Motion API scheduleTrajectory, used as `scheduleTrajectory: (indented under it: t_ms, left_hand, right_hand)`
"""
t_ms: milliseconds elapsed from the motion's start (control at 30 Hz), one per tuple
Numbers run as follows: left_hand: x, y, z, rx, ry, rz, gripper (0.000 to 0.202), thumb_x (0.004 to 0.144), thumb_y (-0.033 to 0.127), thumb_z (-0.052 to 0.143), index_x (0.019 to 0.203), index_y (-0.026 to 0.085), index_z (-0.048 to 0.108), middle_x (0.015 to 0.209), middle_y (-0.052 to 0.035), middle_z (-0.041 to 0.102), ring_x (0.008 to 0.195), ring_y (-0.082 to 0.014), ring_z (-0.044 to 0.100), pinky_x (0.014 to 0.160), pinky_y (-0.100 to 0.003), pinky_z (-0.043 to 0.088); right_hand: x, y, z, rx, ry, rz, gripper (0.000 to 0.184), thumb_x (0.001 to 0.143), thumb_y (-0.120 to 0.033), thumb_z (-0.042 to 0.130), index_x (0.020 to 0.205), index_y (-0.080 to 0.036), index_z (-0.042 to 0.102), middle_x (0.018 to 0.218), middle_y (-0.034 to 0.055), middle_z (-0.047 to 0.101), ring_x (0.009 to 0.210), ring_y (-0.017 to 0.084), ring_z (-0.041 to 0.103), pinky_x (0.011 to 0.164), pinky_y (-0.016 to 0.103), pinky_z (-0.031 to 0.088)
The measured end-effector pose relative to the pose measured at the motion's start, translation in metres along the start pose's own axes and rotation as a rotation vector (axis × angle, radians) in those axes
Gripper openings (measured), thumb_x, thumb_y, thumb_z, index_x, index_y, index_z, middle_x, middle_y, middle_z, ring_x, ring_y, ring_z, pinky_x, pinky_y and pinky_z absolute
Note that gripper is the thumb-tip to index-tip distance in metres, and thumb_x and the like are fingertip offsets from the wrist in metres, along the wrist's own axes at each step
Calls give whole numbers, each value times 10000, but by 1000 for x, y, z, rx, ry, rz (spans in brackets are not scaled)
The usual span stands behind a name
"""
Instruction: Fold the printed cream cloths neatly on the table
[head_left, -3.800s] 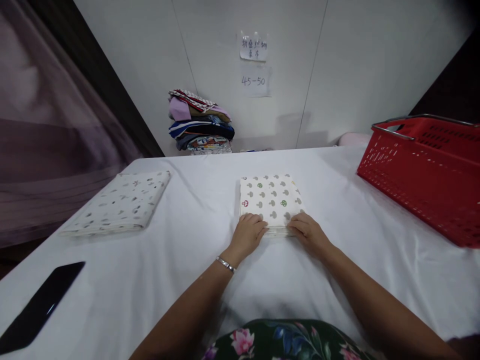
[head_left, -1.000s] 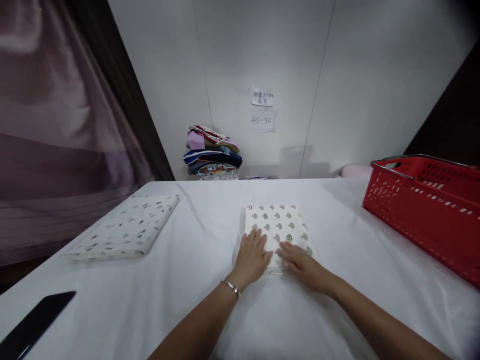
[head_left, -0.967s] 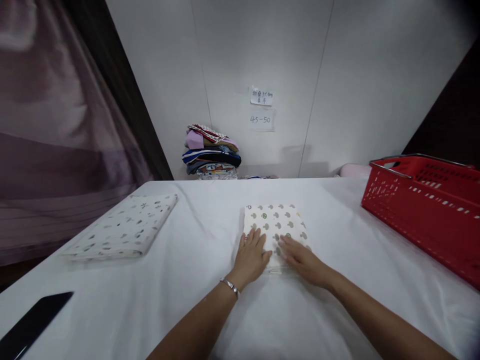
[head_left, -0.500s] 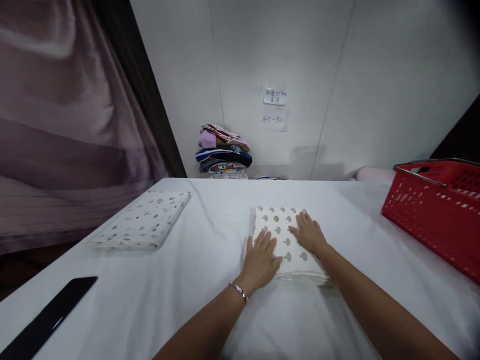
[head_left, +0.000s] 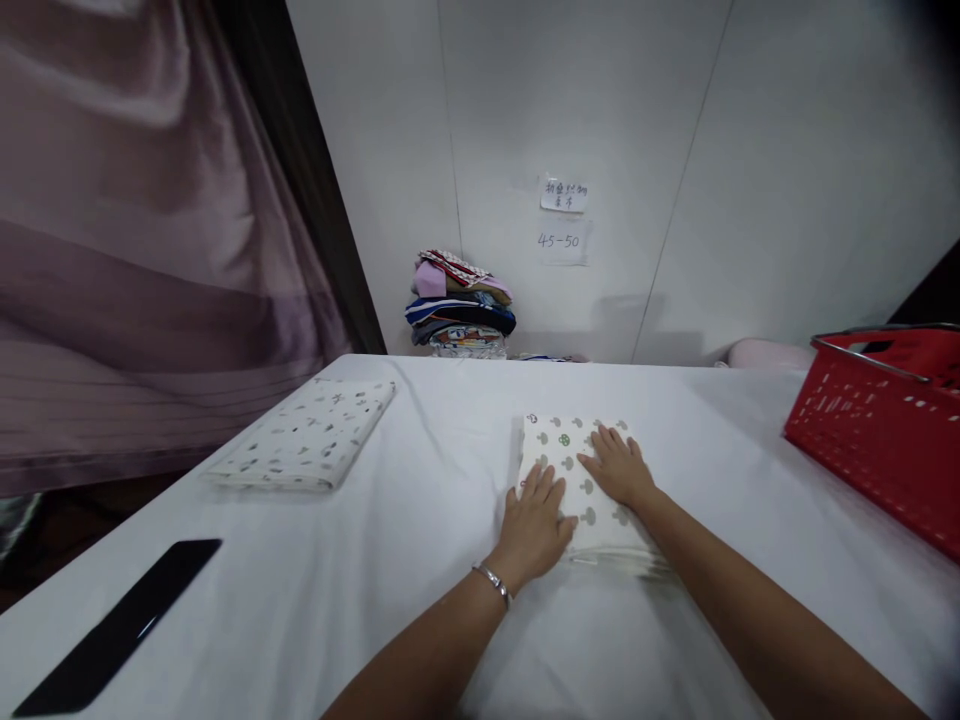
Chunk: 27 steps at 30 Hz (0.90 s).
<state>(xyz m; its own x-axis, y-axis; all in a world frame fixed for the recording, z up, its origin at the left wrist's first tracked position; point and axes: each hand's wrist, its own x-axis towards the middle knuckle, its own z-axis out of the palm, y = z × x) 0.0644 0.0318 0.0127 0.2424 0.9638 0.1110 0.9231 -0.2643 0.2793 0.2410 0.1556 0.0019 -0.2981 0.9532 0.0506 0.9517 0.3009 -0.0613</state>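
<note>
A folded white cloth with a mushroom print point(head_left: 577, 480) lies on the white-covered table point(head_left: 420, 580). My left hand point(head_left: 534, 525) rests on its near left part, fingers spread, with a silver bracelet at the wrist. Flat on the cloth's right side lies my right hand point(head_left: 616, 468), its fingers also stretched out. Neither hand grips anything. Layers of fabric show along the cloth's near edge. At the table's left is another folded white cloth with small grey and dark shapes point(head_left: 307, 435).
A red basket point(head_left: 877, 440) with a metal handle stands at the right. A flat black object point(head_left: 120, 625) lies near left. Behind the table rises a stack of folded fabrics point(head_left: 461, 305), below paper signs point(head_left: 564, 220) on the wall. A mauve curtain point(head_left: 142, 250) hangs left.
The whole view has shifted slightly, so things appear a little further right. Both hands stay flat on the mushroom-print cloth, in nearly the same places.
</note>
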Motion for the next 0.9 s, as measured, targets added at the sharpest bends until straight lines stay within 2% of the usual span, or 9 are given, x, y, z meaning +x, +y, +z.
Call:
scheduleTrajectory:
  t_ms: [100,267,367,467,600,700,767,833,900]
  left_hand:
    - [0,0,1,-7,6,-6,550,877,445,366,1380,228,322,1510,-23,185,1393,-240,69,1047,-536,252]
    - [0,1,1,-28,6,-9,555,873,442,370,1382,226,321,1508,-28,194,1392,-246,68,1039,-539,260]
    - [0,3,-1,-53,-1,-15,553,866,429,386,1377,224,331,1507,-29,195,1393,-244,68,1042,-543,252]
    - [0,3,-2,-102,-5,-28,545,858,415,406,1367,229,348,1503,-34,207,1393,-247,69,1055,-545,225]
    - [1,-5,-4,-271,9,-49,551,843,403,443,1359,227,360,1517,-41,153,1397,-233,68,1092,-473,202]
    - [8,-17,-9,-451,120,-229,598,845,417,444,1375,162,333,1517,-90,140,1392,-232,110,1108,-376,196]
    - [17,-27,-14,-571,172,-407,608,845,432,444,1359,125,340,1476,-141,251,1355,-249,237,1084,-354,239]
    - [28,-35,-20,-719,145,-555,619,821,455,491,1320,108,375,1368,-171,427,1261,-262,401,1027,-343,313]
    - [39,-42,-23,-848,97,-648,637,778,470,560,1273,96,415,1259,-178,535,1179,-269,488,971,-330,362]
  right_hand:
    - [-1,0,0,-1,-27,11,631,910,-518,255,1400,-126,320,1497,103,212,1370,260,162,1079,497,130]
    - [-6,0,4,-31,40,-42,614,910,-512,281,1398,-141,323,1491,118,228,1371,277,155,1071,518,119]
    - [-8,-2,4,-21,18,-61,589,916,-488,290,1393,-144,333,1482,122,253,1367,278,173,1070,517,122]
    - [-11,1,-2,43,-25,-37,589,906,-500,314,1385,-160,349,1480,120,259,1366,273,186,1077,507,133]
    - [-24,20,-5,202,48,103,623,870,-476,388,1387,-131,340,1487,138,231,1376,278,147,1091,470,169]
    - [-42,38,-1,498,58,262,681,840,-463,432,1424,-156,264,1462,118,301,1339,257,273,1083,398,252]
    - [-53,45,-2,711,35,372,748,812,-490,477,1441,-178,220,1427,110,366,1264,256,402,1047,373,325]
    - [-62,49,-7,874,8,466,825,780,-512,533,1447,-163,197,1391,134,411,1180,260,491,992,359,392]
    - [-66,50,-16,1000,-46,530,907,747,-532,587,1452,-142,169,1360,169,437,1102,259,550,928,351,447]
